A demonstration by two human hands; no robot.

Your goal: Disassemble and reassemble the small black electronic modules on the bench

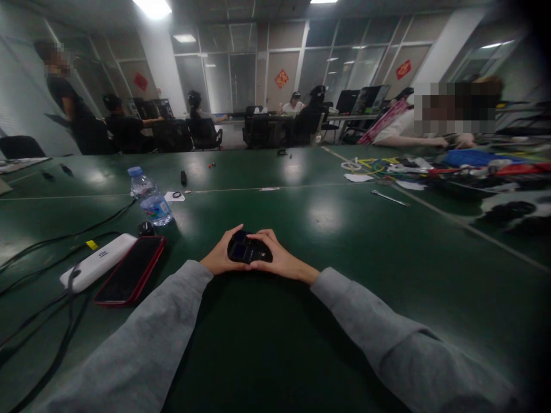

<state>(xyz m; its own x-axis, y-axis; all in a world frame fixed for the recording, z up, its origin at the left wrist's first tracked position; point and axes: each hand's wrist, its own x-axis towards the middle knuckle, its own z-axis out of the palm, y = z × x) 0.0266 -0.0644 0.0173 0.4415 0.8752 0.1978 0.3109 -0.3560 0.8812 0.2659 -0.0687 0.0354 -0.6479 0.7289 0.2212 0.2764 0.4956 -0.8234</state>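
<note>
Between my two hands, just above or on the green table [267,344], is a black rounded device with dark square panels and small markings [251,250]; its exact kind I cannot make out. My left hand [220,254] curls round its left side, thumb toward me. From the right, my right hand [282,257] grips the other side, with fingers along its far edge and the thumb near the front. Both hands nearly meet at the near edge, so part of the device's rim is hidden.
On the left lie a red-cased phone [131,272], a white power bank [100,263] and black cables; a water bottle [150,198] stands beyond. A wrench [390,198] and a heap of cables [413,166] are at right. A person [400,126] leans over the table there.
</note>
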